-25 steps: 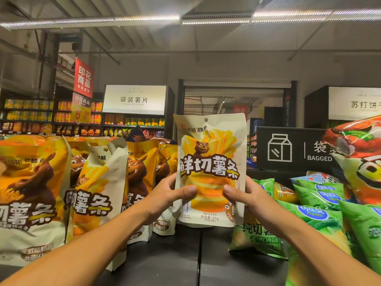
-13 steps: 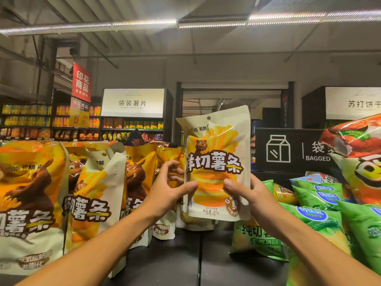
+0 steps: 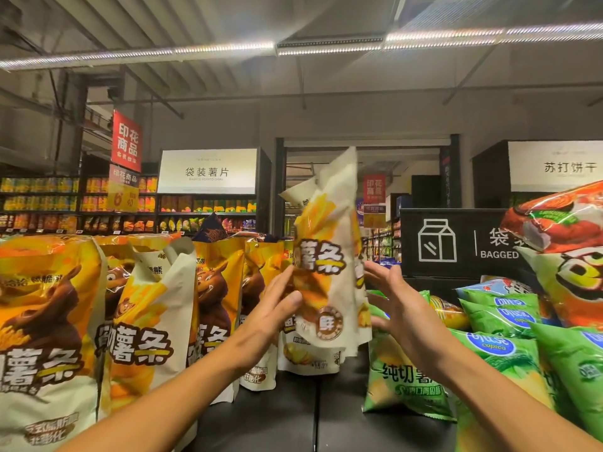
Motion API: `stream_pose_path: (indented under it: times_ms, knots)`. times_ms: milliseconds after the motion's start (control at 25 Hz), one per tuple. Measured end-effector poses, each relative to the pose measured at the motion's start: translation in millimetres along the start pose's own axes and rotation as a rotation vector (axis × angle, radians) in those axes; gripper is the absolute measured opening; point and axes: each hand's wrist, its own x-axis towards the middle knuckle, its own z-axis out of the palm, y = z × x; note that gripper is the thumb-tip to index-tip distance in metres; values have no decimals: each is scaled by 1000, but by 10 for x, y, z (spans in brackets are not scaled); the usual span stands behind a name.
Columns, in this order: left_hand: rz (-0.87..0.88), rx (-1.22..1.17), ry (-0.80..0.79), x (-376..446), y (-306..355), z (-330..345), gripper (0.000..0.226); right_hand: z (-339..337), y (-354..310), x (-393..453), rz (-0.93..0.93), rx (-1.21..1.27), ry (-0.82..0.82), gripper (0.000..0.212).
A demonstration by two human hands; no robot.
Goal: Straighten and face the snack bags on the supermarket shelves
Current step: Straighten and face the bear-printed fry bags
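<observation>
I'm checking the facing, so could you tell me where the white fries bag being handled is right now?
In the head view the white fries bag stands mid-frame between the left hand and right hand, with yellow bear bags to its left and green bags to its right.

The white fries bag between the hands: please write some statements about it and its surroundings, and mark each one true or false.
1. The white fries bag is turned and blurred, not facing the camera squarely. True.
2. The right hand grips the bag with curled fingers. False: its fingers are spread and straight beside the bag.
3. Green snack bags lie right of the bag. True.
4. The left hand rests on the dark shelf. False: it is raised against the bag's left side.
5. The black sign reads BAGGED. True.
</observation>
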Motion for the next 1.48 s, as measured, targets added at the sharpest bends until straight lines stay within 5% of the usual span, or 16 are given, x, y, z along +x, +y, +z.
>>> stream_pose_path:
  times_ms: [80, 240, 320, 440, 560, 760, 920, 1120, 1360, 1480]
  knots:
    - [-18, -154, -28, 36, -55, -45, 88, -4, 24, -1, -50, -77, 8, 27]
    - [-82, -171, 4, 39, 27, 50, 48, 12, 41, -38, -154, -316, 29, 40]
    - [-140, -269, 48, 49, 53, 73, 48, 19, 17, -55, -172, -380, 59, 39]
    - [-160, -368, -68, -41, 104, 36, 78, 44, -1, -64, -71, -357, 39, 70]
    - [-200, -404, -135, -130, 167, 16, 53, 52, 2, -67, 59, -340, -87, 110]
    - [-191, -295, 6, -71, 199, 30, 38, 19, 31, -71, 108, -288, -108, 121]
    - [-210, -285, 89, -52, 170, -1, 48, 17, 40, -25, 44, -288, 77, 118]
    - [-207, -291, -59, -69, 137, 34, 101, -11, 34, -3, -14, -305, 208, 100]
    - [-171, -244, -45, -98, 78, -66, 80, -52, 79, 17, 18, -243, 111, 61]
    - [-206, -303, -67, -91, 57, -129, 83, -82, 76, 23, 27, -157, 64, 62]
